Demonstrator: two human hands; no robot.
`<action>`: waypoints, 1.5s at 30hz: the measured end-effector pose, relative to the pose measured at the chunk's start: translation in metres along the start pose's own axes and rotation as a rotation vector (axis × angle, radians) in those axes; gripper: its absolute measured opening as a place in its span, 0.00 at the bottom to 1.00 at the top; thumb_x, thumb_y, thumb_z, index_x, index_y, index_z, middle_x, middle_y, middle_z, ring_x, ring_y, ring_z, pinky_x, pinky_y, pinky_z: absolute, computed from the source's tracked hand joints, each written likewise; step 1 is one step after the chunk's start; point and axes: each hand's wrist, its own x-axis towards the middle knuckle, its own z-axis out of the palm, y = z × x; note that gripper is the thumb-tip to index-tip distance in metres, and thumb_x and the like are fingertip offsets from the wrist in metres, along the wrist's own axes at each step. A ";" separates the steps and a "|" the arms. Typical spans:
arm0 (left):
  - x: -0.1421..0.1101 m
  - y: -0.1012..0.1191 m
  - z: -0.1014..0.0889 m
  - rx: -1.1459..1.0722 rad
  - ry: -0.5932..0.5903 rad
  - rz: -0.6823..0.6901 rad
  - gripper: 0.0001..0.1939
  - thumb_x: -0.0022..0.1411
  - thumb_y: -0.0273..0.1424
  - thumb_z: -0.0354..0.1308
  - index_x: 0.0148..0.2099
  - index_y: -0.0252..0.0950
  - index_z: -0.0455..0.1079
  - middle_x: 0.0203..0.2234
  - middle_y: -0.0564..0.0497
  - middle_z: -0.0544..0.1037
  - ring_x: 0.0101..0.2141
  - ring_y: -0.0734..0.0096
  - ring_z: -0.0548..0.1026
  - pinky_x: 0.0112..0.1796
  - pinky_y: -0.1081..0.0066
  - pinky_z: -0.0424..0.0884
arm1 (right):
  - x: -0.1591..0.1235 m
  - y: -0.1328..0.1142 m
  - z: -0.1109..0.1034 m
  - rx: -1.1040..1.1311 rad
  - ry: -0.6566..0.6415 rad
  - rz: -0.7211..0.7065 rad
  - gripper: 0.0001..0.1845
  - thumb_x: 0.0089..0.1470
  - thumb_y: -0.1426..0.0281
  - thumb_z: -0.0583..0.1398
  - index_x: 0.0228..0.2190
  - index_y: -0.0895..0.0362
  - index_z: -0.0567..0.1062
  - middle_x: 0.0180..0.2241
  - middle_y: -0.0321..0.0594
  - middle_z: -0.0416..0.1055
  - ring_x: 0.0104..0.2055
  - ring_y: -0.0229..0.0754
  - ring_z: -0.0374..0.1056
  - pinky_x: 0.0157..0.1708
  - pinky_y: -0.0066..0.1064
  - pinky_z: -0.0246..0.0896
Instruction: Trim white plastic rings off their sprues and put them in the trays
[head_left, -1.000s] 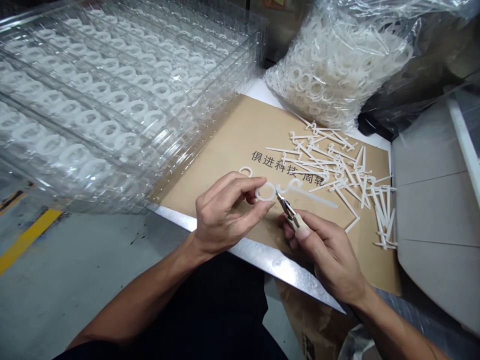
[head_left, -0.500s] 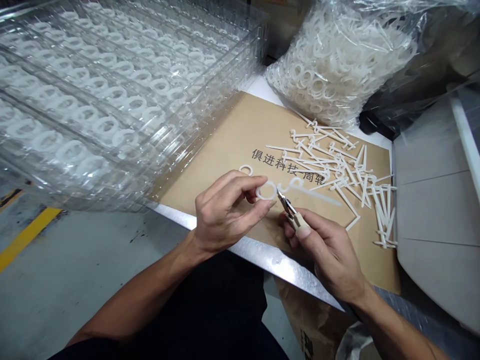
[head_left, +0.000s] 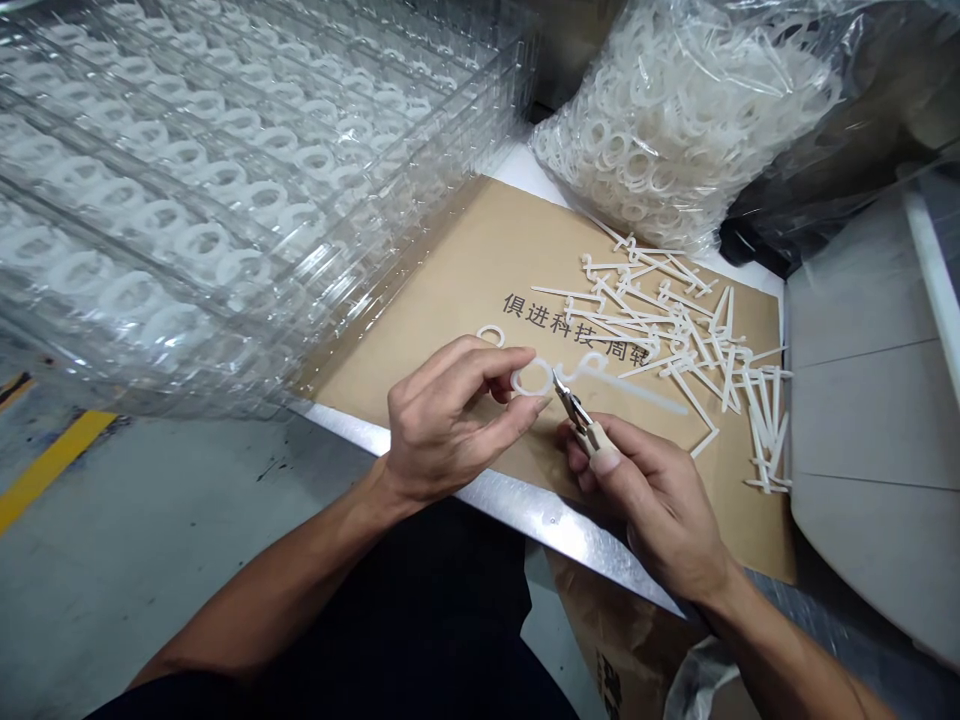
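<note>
A translucent white plastic ring (head_left: 533, 394) is pinched between the thumb and fingers of my left hand (head_left: 454, 425). Beside it, a thin white sprue (head_left: 641, 391) with a curled end reaches right above the cardboard; whether it still joins the ring, I cannot tell. My right hand (head_left: 660, 490) grips a pair of nippers (head_left: 577, 412) with pale handles, their tips at the ring's right edge. A second white ring (head_left: 491, 328) shows just past my left knuckles, partly hidden; I cannot tell whether it is held.
Cut white sprues (head_left: 682, 330) lie heaped on the printed cardboard sheet (head_left: 450, 270). Clear stacked trays (head_left: 420, 190) of white rings fill the left. A clear bag of rings (head_left: 652, 150) stands at the back, a grey bin (head_left: 870, 380) at right. The metal table edge (head_left: 540, 510) runs in front.
Both hands, the ring and the nippers hold almost the same position. The view has shifted slightly, and the sprue's far end sits a touch farther right.
</note>
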 end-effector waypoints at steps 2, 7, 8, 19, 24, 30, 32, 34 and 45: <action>0.000 0.000 0.000 -0.005 0.001 0.003 0.13 0.61 0.27 0.70 0.48 0.34 0.77 0.30 0.54 0.78 0.29 0.79 0.76 0.32 0.77 0.76 | 0.000 0.000 0.000 -0.003 0.000 -0.001 0.17 0.72 0.56 0.54 0.43 0.53 0.76 0.33 0.36 0.71 0.32 0.40 0.64 0.33 0.32 0.62; -0.001 0.000 0.000 -0.005 -0.003 0.002 0.12 0.61 0.26 0.70 0.48 0.33 0.77 0.30 0.54 0.78 0.29 0.79 0.76 0.32 0.77 0.76 | 0.000 0.000 0.000 0.000 -0.001 0.004 0.16 0.72 0.56 0.54 0.42 0.52 0.75 0.33 0.35 0.71 0.32 0.39 0.64 0.33 0.32 0.61; 0.000 0.000 0.000 -0.003 -0.003 0.002 0.12 0.61 0.26 0.70 0.47 0.33 0.77 0.29 0.53 0.78 0.29 0.79 0.76 0.32 0.77 0.75 | 0.000 0.000 0.000 0.000 -0.001 0.007 0.16 0.72 0.56 0.54 0.42 0.52 0.75 0.33 0.35 0.71 0.32 0.39 0.64 0.33 0.32 0.61; 0.000 0.000 -0.001 0.016 -0.014 0.011 0.12 0.62 0.28 0.70 0.48 0.35 0.77 0.29 0.55 0.78 0.29 0.79 0.76 0.32 0.77 0.75 | 0.000 -0.001 0.002 -0.056 -0.003 -0.013 0.16 0.73 0.58 0.52 0.41 0.53 0.74 0.32 0.36 0.70 0.32 0.39 0.65 0.31 0.31 0.61; 0.000 0.000 0.000 0.007 -0.020 0.016 0.12 0.63 0.28 0.69 0.48 0.35 0.77 0.29 0.54 0.78 0.29 0.78 0.76 0.32 0.77 0.75 | -0.002 0.002 0.004 -0.118 0.014 -0.047 0.18 0.74 0.58 0.50 0.42 0.55 0.75 0.31 0.37 0.71 0.30 0.39 0.66 0.29 0.29 0.61; -0.001 -0.002 0.000 -0.042 -0.028 0.011 0.12 0.62 0.28 0.70 0.48 0.35 0.76 0.28 0.55 0.77 0.29 0.78 0.75 0.32 0.76 0.74 | 0.001 0.006 0.005 -0.022 0.053 0.026 0.23 0.73 0.54 0.51 0.38 0.56 0.76 0.29 0.37 0.70 0.28 0.38 0.64 0.27 0.29 0.59; -0.002 -0.003 0.000 -0.064 -0.013 -0.007 0.13 0.62 0.29 0.71 0.48 0.35 0.76 0.28 0.55 0.77 0.29 0.78 0.74 0.32 0.75 0.73 | 0.004 0.006 0.005 0.055 0.077 0.054 0.24 0.72 0.53 0.52 0.35 0.57 0.76 0.28 0.36 0.69 0.26 0.37 0.61 0.26 0.28 0.57; -0.003 -0.004 0.001 -0.076 0.004 -0.011 0.14 0.61 0.31 0.71 0.48 0.35 0.76 0.28 0.55 0.76 0.29 0.77 0.73 0.32 0.75 0.73 | 0.006 0.006 0.004 0.137 0.097 0.077 0.25 0.71 0.52 0.53 0.33 0.57 0.75 0.28 0.36 0.68 0.26 0.36 0.60 0.25 0.29 0.56; -0.003 -0.004 -0.001 -0.049 0.014 0.003 0.16 0.61 0.39 0.72 0.47 0.36 0.76 0.27 0.55 0.76 0.28 0.76 0.73 0.32 0.73 0.73 | 0.004 0.007 0.002 0.153 0.076 0.101 0.22 0.69 0.51 0.56 0.42 0.56 0.78 0.31 0.37 0.70 0.28 0.38 0.61 0.27 0.30 0.57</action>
